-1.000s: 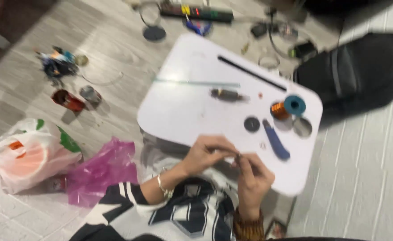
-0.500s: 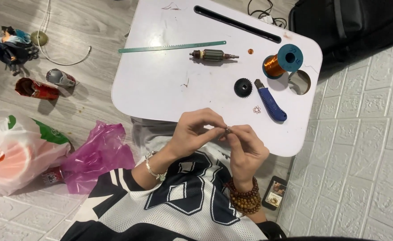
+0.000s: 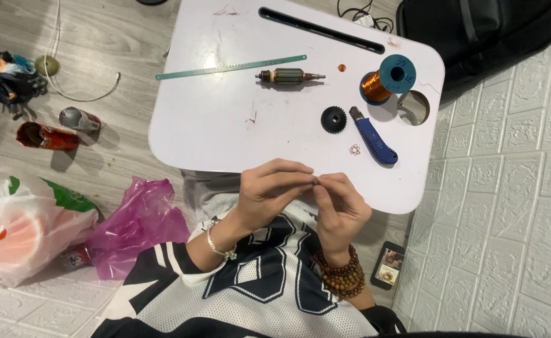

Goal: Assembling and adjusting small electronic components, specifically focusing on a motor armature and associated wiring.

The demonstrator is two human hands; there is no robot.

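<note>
- Left hand (image 3: 269, 191) and right hand (image 3: 341, 206) meet at the fingertips over the near edge of the bench (image 3: 225, 125). Both pinch one tiny dark part (image 3: 315, 181) between them; its kind is too small to tell.
- Left wrist carries a thin bracelet (image 3: 218, 244); right wrist carries brown beads (image 3: 341, 278).
- On the floor, near right of the person: a small dark card (image 3: 388, 266).
- On the floor, near left: a pink bag (image 3: 135, 228) beside a white bag (image 3: 22, 225).
- On the bench just past the hands: a small wire loop (image 3: 355, 149), lying apart from the pinched part.
- Next to the loop: a blue knife (image 3: 374, 136), with a black gear (image 3: 333, 119) just left of its tip.
- Right edge of bench: a round hole (image 3: 414, 107).
- Mid bench: an armature (image 3: 289, 76) lying flat; a saw blade (image 3: 230, 67) to its left, slightly tilted.
- Wire spool (image 3: 388, 78), copper on a blue flange, lies on its side near the hole.
- Far edge: a long dark slot (image 3: 322, 30).
- Floor, far left: two crushed cans (image 3: 60, 128), a figurine (image 3: 10, 78), a white cord (image 3: 63, 56).
- Far right: a black backpack (image 3: 475, 34).
</note>
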